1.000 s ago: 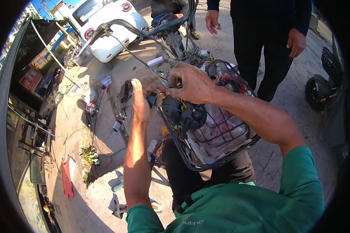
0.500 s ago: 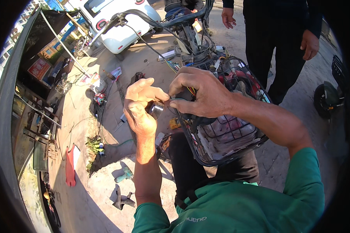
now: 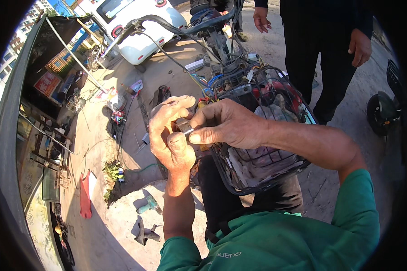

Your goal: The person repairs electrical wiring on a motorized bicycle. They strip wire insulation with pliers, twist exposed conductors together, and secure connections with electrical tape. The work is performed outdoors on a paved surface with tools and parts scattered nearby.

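Observation:
My left hand point(image 3: 167, 140) is raised in front of me, fingers curled round a small shiny silver-and-dark piece point(image 3: 184, 126), mostly hidden in the palm. Coming from the right, my right hand point(image 3: 235, 124) has thumb and forefinger closed at that piece's near end; what lies between these fingertips is too small to name. Just beyond both hands stands a stripped two-wheeler with a handlebar point(image 3: 208, 25) and a black wire basket point(image 3: 269, 180). Loose coloured wires point(image 3: 208, 86) spread out near its steering column.
A teal power drill point(image 3: 149, 204) and a dark bracket-like part point(image 3: 145, 232) lie on the ground at lower left, with a red cloth point(image 3: 85, 196) further left. A person in dark clothes point(image 3: 323, 49) stands at right. A white vehicle point(image 3: 142, 34) is parked behind.
My right hand has come down and left, its fingertips now against the small piece in my left hand. My left hand has shifted slightly right and its fingers are closer together.

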